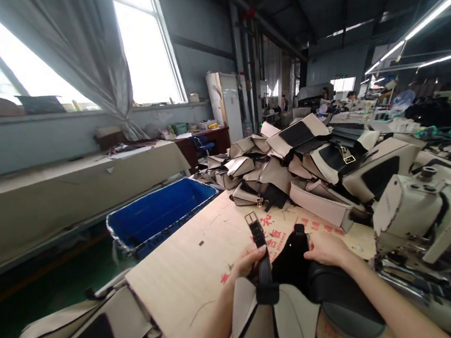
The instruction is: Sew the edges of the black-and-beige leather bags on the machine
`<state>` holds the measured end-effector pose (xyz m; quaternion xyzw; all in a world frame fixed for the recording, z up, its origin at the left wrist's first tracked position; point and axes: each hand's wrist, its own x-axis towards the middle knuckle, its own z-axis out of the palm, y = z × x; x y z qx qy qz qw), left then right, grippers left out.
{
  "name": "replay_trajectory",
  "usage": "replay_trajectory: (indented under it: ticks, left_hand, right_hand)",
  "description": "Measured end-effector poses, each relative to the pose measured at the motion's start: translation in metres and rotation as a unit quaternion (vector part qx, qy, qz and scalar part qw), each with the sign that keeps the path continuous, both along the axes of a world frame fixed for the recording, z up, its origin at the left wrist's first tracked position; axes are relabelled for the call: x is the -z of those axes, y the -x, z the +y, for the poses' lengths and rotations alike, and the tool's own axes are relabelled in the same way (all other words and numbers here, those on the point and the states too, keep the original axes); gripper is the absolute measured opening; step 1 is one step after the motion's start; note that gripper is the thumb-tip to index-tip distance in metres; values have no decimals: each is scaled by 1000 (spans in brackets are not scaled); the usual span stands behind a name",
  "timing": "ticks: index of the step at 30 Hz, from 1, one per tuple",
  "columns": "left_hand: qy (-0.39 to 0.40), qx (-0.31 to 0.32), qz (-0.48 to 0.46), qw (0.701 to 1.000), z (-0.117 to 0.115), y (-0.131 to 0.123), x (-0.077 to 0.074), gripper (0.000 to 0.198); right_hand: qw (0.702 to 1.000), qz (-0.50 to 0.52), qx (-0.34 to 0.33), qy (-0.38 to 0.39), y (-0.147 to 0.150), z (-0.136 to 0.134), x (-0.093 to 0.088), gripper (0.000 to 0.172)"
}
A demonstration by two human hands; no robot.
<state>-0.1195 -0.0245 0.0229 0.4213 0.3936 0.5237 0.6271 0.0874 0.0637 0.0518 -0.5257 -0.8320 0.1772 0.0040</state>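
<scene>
A: Bag piece (292, 328), status?

B: At the tabletop's (194, 263) near edge, beside the sewing machine (419, 218), seemingly not under its needle. Left hand (249, 261) clasps the black strap (258, 232); right hand (328, 249) grips the black panel (292, 260) by its edge.

A: Progress?

B: Judged far from finished: a pile (303, 167) of like pieces covers the far edge.

A: Room?

B: Factory hall. Blue bin (159, 213) off the left edge, window (143, 35), strip lights overhead.
</scene>
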Motion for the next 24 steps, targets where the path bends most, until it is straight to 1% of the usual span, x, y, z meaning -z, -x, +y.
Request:
replay_trajectory:
  ticks: [5,11,14,20,24]
  left_hand:
    - [0,8,-32,999,4,-7,0,54]
    - [-17,25,-46,998,1,-21,-6,55]
    - [-25,29,-50,998,0,-28,-7,55]
    - [-19,33,-49,998,2,-39,-6,56]
    - [-16,29,-51,998,4,-44,-8,55]
  right_hand:
    - [1000,-7,-9,0,-8,0,-3,8]
    - [1000,-16,-1,-13,-18,1,-4,15]
    - [1000,-21,6,-23,-24,0,-5,15]
    - [999,-35,16,-22,-37,0,-2,16]
    - [999,-41,24,-18,-42,0,0,16]
